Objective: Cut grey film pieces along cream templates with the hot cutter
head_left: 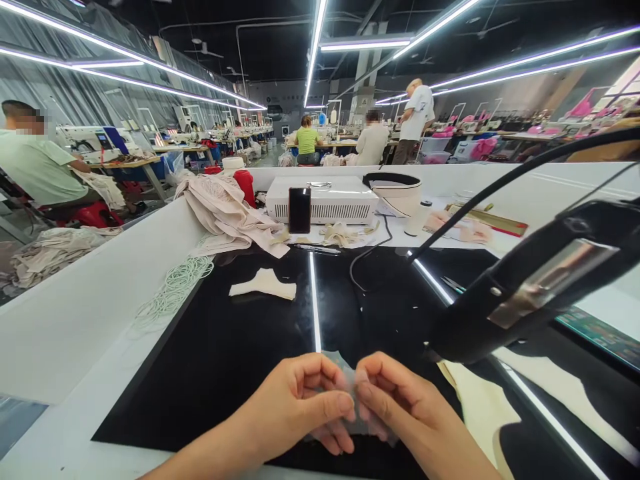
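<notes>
Between my hands is a thin, translucent piece of film or sheer fabric (341,365), pale grey, over the black tabletop mat (220,380). My left hand (320,400) pinches it with thumb and forefinger, the other fingers curled beneath. Close beside it, my right hand (385,393) pinches the same sheet, fingertips nearly touching the left ones. Part of the sheet is hidden behind the fingers. Farther off on the mat lies a cream cut fabric piece (263,285). More cream pieces (483,407) lie to the right of my right hand.
A black machine head (525,287) overhangs the mat at right, its cable (480,187) arching above. Coiled pale green cord (175,287) and beige cloth (225,207) lie at left. Behind stand a phone (300,211), a white box (345,200) and a round container (397,193). People sit beyond the partition.
</notes>
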Motion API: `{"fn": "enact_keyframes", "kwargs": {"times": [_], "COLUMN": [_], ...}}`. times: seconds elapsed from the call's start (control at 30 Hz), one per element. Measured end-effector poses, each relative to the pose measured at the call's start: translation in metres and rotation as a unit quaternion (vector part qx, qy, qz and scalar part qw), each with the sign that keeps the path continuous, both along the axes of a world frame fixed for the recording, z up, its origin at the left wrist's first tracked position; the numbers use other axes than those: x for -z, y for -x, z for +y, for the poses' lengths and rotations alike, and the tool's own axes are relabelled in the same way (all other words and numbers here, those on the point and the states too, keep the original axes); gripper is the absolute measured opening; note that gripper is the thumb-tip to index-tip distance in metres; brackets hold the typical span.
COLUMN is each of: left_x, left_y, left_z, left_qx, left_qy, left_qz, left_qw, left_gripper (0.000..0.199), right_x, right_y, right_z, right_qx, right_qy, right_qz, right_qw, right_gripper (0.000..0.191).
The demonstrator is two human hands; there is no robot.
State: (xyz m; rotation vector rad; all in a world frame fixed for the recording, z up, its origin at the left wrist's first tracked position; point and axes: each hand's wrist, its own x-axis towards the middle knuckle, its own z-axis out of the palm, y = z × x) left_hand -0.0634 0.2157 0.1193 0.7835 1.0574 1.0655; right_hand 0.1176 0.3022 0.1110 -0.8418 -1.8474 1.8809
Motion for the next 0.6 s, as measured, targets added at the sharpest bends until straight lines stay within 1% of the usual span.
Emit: {"fn": "enact_keyframes", "kwargs": {"times": [0.1,0.17,0.2,0.3,0.4,0.47,0.53,0.6], "left_x": [-0.001,0.001,0.002,0.007,0.01,0.01,0.008,0.008], "left_y": [0.0,0.001,0.001,0.003,0.005,0.007,0.008,0.01], "left_z": [0.002,0.002,0.003,0.003,0.003,0.002,0.0,-0.002], "left_qx": [-0.031,-0.051,-0.057,-0.07,-0.072,-0.067,-0.059,-0.055], "left_qy": [0.011,0.001,-0.003,-0.013,-0.015,-0.009,-0.016,-0.048], "left_qz": [0.018,0.047,0.063,0.109,0.16,0.21,0.279,0.365], "left_qw": [0.999,0.998,0.996,0.991,0.984,0.975,0.958,0.928], "left_gripper": [0.034,0.028,0.025,0.019,0.017,0.015,0.012,0.008], "right_x": [0.004,0.006,0.007,0.011,0.017,0.022,0.024,0.024], "right_y": [-0.002,-0.005,-0.007,-0.011,-0.012,-0.013,-0.012,-0.011], "right_z": [0.001,0.001,0.001,0.004,0.007,0.009,0.01,0.012], "right_qx": [0.066,0.106,0.107,0.067,0.064,0.067,0.053,0.036], "right_qy": [-0.052,-0.108,-0.145,-0.257,-0.313,-0.349,-0.4,-0.456], "right_qz": [-0.025,-0.052,-0.065,-0.085,-0.08,-0.075,-0.068,-0.059], "right_qw": [0.996,0.987,0.982,0.96,0.944,0.932,0.913,0.887], "right_gripper": [0.038,0.036,0.031,0.021,0.019,0.018,0.017,0.019]}}
